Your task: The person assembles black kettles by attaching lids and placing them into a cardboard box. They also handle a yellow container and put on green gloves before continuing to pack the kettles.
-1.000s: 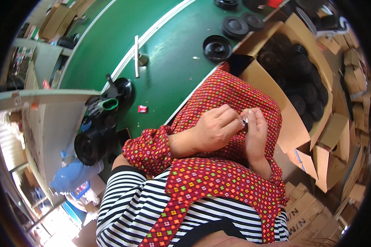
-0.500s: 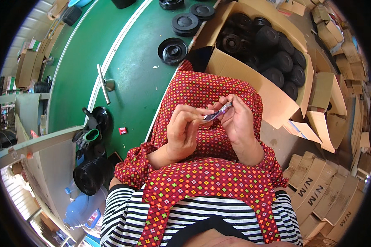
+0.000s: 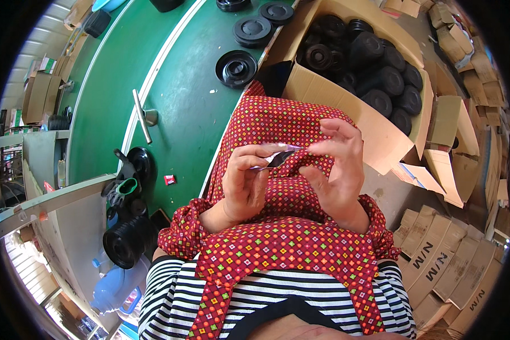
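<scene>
A small shiny packet point(image 3: 281, 157), dark with purple and silver edges, is in front of me above my lap. My left hand point(image 3: 243, 180) pinches its left end between thumb and fingers. My right hand point(image 3: 343, 167) is at the packet's other end, thumb and fingers spread apart. One right fingertip is close to the packet's corner; whether it touches I cannot tell. Under both hands lies the red patterned apron point(image 3: 289, 249) that I wear.
The green table point(image 3: 181, 73) on the left carries black round discs point(image 3: 236, 69), a metal T-shaped handle point(image 3: 143, 116), a small red wrapper point(image 3: 170, 179) and black gloves point(image 3: 122, 190). An open carton point(image 3: 323, 90) of black cylindrical parts stands at the far right. Flattened cartons point(image 3: 436, 255) lie near right.
My right hand has spread its fingers and moved slightly right, its thumb coming away from the packet. The packet has tilted, its dark face showing more. My left hand still holds it.
</scene>
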Motion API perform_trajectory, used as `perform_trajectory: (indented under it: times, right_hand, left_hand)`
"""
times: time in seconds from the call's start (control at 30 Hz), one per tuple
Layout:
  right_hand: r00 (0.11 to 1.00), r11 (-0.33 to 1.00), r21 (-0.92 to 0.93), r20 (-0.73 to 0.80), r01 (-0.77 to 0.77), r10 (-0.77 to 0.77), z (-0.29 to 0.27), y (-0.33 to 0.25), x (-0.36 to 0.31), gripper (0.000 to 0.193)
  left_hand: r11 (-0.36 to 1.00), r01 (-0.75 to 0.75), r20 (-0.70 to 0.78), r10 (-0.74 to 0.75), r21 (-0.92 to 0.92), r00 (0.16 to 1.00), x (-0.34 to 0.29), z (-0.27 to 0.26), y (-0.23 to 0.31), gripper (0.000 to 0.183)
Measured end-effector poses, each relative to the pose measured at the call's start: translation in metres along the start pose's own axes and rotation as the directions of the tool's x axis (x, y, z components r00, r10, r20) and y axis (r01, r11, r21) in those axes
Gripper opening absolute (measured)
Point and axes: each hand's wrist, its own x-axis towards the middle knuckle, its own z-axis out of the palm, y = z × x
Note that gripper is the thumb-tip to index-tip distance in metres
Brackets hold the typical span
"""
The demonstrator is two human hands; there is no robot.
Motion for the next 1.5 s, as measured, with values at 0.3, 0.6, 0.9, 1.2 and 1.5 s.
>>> perform_trajectory:
  times: [0.3,0.6,0.9,1.2,1.5]
  right_hand:
    - [0.990,0.963,-0.258,0.135,0.083,-0.049,0.003,-0.011,0.006,0.015]
    - [0.988,0.979,-0.202,0.152,0.023,0.008,0.005,-0.009,0.006,0.018]
    - [0.957,0.955,-0.281,0.241,-0.093,0.164,0.004,-0.013,0.010,0.028]
    - [0.917,0.958,-0.191,0.299,-0.213,0.264,0.004,-0.003,0.005,0.032]
    - [0.873,0.906,-0.034,0.252,-0.422,0.417,0.006,-0.002,-0.001,0.025]
  left_hand:
    - [0.999,0.044,-0.028,-0.044,0.005,0.999,-0.005,0.005,0.006,0.043]
    - [0.977,0.018,0.007,-0.020,0.214,1.000,-0.012,-0.002,0.003,0.053]
    - [0.989,0.001,-0.010,0.001,0.145,1.000,-0.007,0.001,-0.001,0.044]
    - [0.934,-0.026,0.142,-0.027,0.358,0.989,-0.006,-0.003,0.002,0.049]
    - [0.961,0.213,0.083,-0.230,0.174,0.970,-0.011,-0.004,0.001,0.031]
